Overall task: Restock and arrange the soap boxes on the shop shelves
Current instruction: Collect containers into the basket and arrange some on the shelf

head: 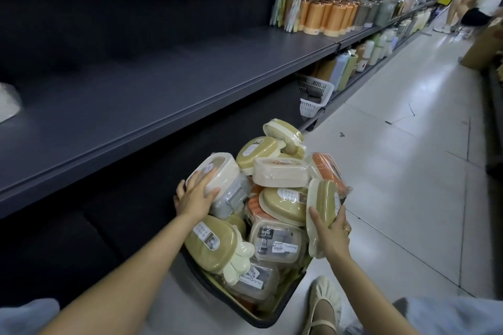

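Observation:
A dark basket [268,318] on the floor is heaped with several wrapped soap boxes in olive, cream, orange and grey. My left hand [194,196] grips a cream soap box [217,168] at the left top of the heap, fingers curled over its near end. My right hand [330,234] holds an olive and cream soap box [322,198] upright at the heap's right edge. An olive box with a cream leaf-shaped end [215,247] lies below my left forearm. The long dark shelf [163,84] runs bare above the basket.
Orange tumblers [326,16] and other goods stand at the shelf's far end. A white plastic basket [313,95] hangs out from the lower shelf. A pale object [8,100] sits at the shelf's left edge. Someone stands far down the aisle [479,0]. My shoe [324,304] is beside the basket.

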